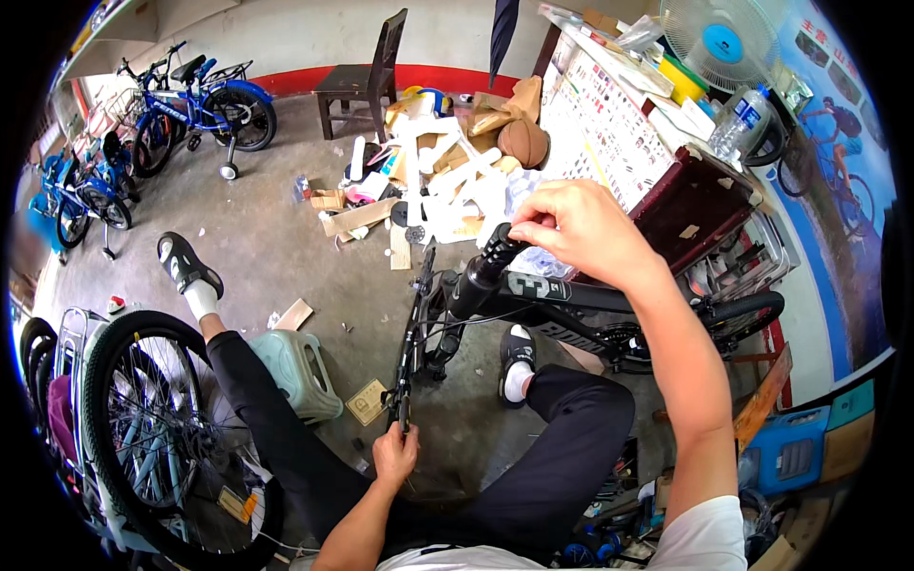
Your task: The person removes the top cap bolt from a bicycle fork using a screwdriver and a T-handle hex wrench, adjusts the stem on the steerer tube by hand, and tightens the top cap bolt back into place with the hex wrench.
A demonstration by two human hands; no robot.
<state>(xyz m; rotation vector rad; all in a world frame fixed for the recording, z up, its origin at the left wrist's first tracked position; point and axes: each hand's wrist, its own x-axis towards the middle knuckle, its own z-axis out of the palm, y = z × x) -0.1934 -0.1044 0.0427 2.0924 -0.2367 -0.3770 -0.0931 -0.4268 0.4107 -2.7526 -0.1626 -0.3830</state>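
A black bicycle frame (571, 300) lies across my legs, its fork (414, 333) pointing down toward the floor. My right hand (571, 228) is closed around the top of the black steerer tube (493, 257) at the head of the frame. My left hand (395, 455) grips the lower end of one fork leg, close to my lap. The frame's rear tyre (747, 309) shows to the right, under a dark red table (695, 205).
A bicycle wheel (157, 428) stands at my left beside a small green stool (295, 371). Cardboard and white packing scraps (438, 190) are heaped on the concrete floor ahead, with a dark wooden chair (367, 81) and blue children's bikes (195, 105) behind. A fan (719, 38) sits on the table.
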